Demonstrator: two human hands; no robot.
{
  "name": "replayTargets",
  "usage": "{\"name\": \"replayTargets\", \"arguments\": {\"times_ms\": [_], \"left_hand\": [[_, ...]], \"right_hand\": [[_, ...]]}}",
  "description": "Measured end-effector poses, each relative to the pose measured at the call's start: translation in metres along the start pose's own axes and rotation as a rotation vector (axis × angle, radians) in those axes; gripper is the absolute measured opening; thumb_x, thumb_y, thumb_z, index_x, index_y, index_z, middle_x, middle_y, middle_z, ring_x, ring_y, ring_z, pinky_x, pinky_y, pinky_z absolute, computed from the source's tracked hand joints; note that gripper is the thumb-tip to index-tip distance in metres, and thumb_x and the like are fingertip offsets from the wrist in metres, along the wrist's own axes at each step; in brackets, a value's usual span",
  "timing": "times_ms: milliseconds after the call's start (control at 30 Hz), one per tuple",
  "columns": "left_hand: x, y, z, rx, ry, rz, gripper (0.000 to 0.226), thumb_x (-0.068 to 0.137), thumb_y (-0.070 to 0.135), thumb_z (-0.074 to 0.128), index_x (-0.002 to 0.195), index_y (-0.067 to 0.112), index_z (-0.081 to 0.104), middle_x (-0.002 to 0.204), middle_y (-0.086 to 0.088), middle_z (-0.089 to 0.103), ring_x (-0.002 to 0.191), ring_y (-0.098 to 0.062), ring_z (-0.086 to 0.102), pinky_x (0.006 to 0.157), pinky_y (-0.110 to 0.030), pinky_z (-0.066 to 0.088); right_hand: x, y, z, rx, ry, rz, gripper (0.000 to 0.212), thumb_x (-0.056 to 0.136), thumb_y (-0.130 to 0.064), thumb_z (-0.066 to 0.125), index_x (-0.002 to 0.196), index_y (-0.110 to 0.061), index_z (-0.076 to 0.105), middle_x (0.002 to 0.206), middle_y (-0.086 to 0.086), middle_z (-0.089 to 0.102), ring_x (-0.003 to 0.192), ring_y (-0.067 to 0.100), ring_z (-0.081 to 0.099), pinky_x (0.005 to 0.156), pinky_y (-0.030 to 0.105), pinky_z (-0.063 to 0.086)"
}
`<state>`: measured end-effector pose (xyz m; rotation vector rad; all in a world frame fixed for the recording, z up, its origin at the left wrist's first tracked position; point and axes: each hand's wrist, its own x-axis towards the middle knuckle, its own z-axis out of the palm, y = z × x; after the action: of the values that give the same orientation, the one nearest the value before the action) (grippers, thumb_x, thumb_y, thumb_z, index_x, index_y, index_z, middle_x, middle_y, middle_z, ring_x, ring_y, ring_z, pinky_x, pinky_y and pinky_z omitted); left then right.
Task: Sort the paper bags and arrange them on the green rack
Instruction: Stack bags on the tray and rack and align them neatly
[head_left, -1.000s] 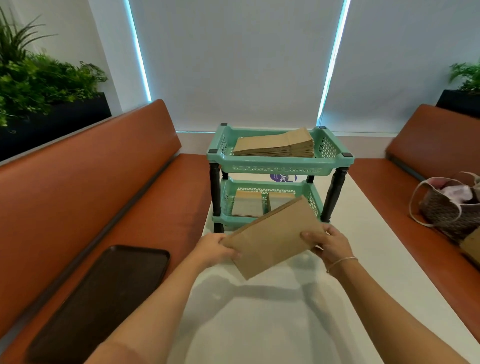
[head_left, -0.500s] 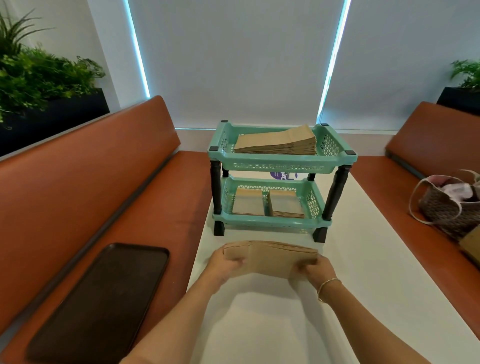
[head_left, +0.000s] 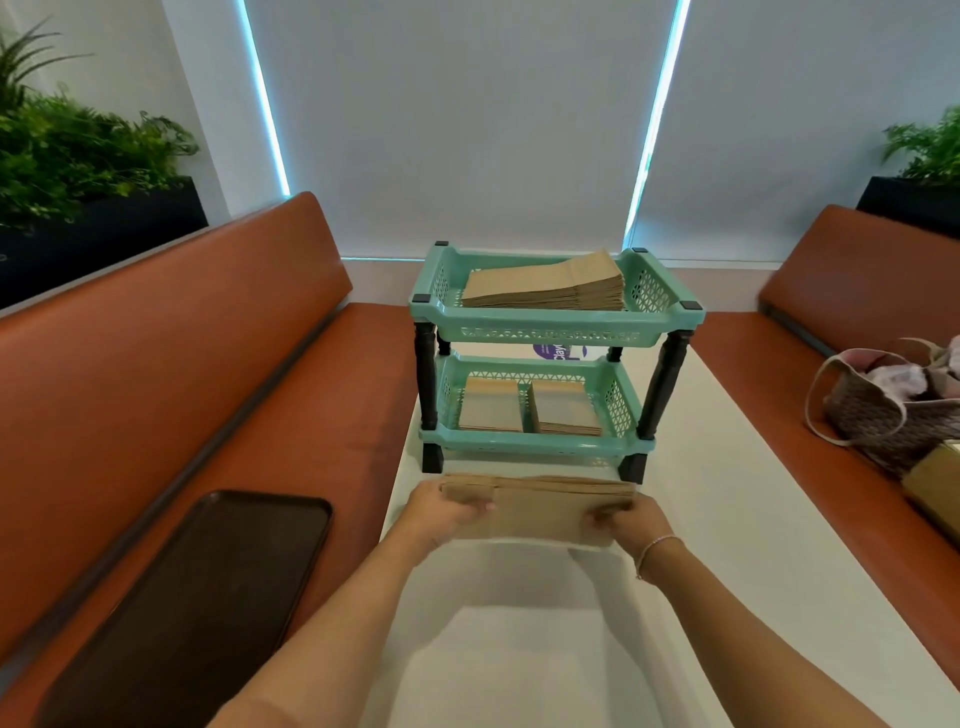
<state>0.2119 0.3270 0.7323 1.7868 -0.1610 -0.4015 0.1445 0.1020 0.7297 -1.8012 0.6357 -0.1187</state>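
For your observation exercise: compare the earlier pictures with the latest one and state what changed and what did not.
The held paper bags, tilted up in front of the rack a second ago, were lowered and turned level just before the green rack. The left hand and right hand kept their grip at each end. The stacks on both shelves and the dark tray stayed put.

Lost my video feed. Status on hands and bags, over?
Left hand and right hand grip the bag stack by its ends. Stack low before the green rack. Nothing between.
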Motion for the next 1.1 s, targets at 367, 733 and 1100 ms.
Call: {"name": "replayTargets", "arguments": {"times_ms": [367, 733, 1100], "left_hand": [[-0.004, 0.133, 0.000, -0.587, 0.064, 0.386, 0.028, 0.074, -0.005, 0.068, 0.085, 0.020, 0.074, 0.090, 0.002, 0.072, 0.088, -0.015, 0.067, 0.087, -0.033, 0.051], [0.007, 0.215, 0.067, -1.012, -0.002, 0.214, 0.014, 0.081, 0.008, 0.067, 0.095, 0.009, 0.067, 0.100, -0.008, 0.068, 0.090, -0.023, 0.063, 0.076, -0.030, 0.052], [0.058, 0.259, 0.043, -1.015, 0.066, 0.278, 0.022, 0.082, 0.002, 0.064, 0.097, 0.017, 0.059, 0.086, -0.004, 0.068, 0.076, -0.016, 0.064, 0.060, -0.027, 0.052]], "right_hand": [[-0.014, -0.088, -0.014, 0.446, -0.319, -0.105, 0.019, 0.084, 0.001, 0.060, 0.098, -0.013, 0.062, 0.096, 0.012, 0.061, 0.080, 0.022, 0.060, 0.083, 0.036, 0.050], [-0.002, -0.183, -0.013, 0.747, -0.213, -0.334, 0.032, 0.084, -0.001, 0.060, 0.115, -0.008, 0.055, 0.093, 0.003, 0.066, 0.083, 0.016, 0.063, 0.066, 0.029, 0.051], [0.062, -0.238, -0.081, 0.447, -0.400, -0.363, 0.026, 0.068, 0.006, 0.067, 0.093, 0.002, 0.064, 0.090, 0.016, 0.070, 0.073, 0.024, 0.069, 0.067, 0.033, 0.059]]}}
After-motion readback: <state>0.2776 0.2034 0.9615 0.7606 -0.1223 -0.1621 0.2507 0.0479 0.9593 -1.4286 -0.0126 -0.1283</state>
